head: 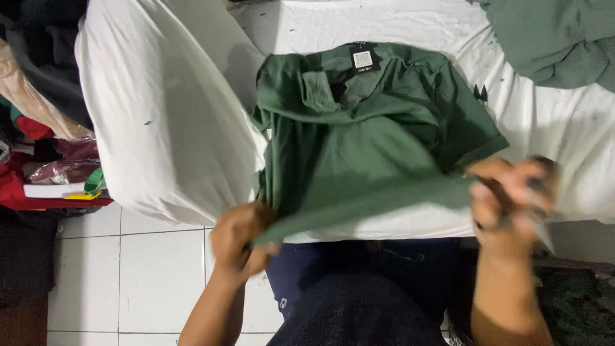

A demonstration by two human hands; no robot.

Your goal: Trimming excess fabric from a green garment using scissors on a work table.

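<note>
A: As the dark green cotton polo shirt (359,154) lies spread on the white sheeted mattress (544,128), what does its cloth look like?

B: It is soft, matte knit, creased across the chest, with the collar up at the far end and a small dark neck label (363,60) showing. One short sleeve with a ribbed cuff sticks out to the right. The near hem is lifted into a taut, straight fold.

A: What lies around it?

B: A plump white pillow (160,109) presses against the shirt's left edge. A crumpled grey-green garment (557,38) sits at the far right corner of the mattress, well apart from the shirt. On the left, a heap of red and dark clothes (38,160) is piled beside the pillow, above pale floor tiles (128,269). Nothing covers the shirt except the hands at its hem.

A: And where is the hem relative to the fingers?

B: The left hand (240,240) pinches the hem's left corner, fingers curled tight over the cloth. The right hand (512,198) is blurred; its fingers look closed around the right end of the hem, just below the sleeve.
</note>
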